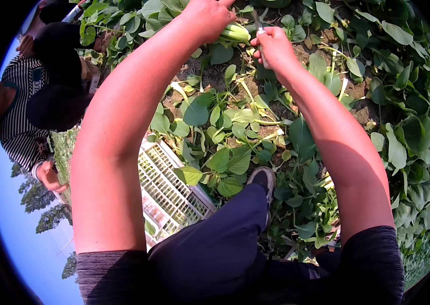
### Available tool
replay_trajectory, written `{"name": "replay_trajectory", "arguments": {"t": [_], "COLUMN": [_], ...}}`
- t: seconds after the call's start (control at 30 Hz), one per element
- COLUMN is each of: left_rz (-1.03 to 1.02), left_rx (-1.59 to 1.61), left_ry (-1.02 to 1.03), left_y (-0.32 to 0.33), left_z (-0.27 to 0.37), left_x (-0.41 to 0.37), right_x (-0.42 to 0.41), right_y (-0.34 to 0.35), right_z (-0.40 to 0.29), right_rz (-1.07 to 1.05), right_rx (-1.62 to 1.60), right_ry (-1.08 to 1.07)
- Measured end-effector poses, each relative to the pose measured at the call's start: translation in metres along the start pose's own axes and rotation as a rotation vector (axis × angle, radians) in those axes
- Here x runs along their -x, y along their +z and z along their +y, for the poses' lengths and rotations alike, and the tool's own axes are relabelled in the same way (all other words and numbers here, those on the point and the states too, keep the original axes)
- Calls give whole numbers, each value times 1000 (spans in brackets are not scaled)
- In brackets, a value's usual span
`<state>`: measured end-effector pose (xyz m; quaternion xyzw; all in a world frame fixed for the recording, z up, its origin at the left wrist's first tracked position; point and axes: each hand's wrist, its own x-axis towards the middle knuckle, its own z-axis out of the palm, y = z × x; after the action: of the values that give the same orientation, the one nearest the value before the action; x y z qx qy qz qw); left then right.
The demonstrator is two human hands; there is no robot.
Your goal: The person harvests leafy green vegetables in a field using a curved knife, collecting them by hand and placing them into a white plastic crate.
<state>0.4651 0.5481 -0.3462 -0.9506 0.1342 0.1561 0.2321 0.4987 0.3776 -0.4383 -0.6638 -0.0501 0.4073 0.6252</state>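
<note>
At the top of the view my left hand (212,20) grips a leafy green head resembling bok choy (236,32). Its pale, cut-looking stem base sticks out toward the right, and its leaves spread to the left behind my wrist. My right hand (275,48) is closed around the handle of a small knife (257,23). The blade points up and away, just right of the stem base and apart from it as far as I can tell. Part of my left hand's fingers is cut off by the upper edge.
Loose leaves and stem stubs (238,114) litter the soil below my hands. A white slatted plastic crate (177,190) bearing writing stands by my shoe (262,179). Dense leafy plants (409,137) grow on the right. A person in a striped shirt (24,99) bends over at left.
</note>
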Motion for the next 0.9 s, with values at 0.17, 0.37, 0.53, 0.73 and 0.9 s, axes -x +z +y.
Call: {"name": "replay_trajectory", "arguments": {"t": [0.17,0.37,0.53,0.73,0.9], "left_rz": [-95,-123,-117,-268,-449], "left_rx": [-6,50,78,62,179], "left_ry": [-244,-281,-296,-317,-369], "left_y": [51,54,53,45,57], "left_z": [0,6,7,-10,-16], "left_x": [30,39,36,40,50], "right_x": [-21,-36,-52,-14,-20], "right_y": [18,28,33,17,26], "right_z": [9,20,30,18,10], "right_rz": [-91,-82,-17,-158,-159], "right_rx": [-21,1,163,11,47], "right_ry": [112,61,24,137,97]}}
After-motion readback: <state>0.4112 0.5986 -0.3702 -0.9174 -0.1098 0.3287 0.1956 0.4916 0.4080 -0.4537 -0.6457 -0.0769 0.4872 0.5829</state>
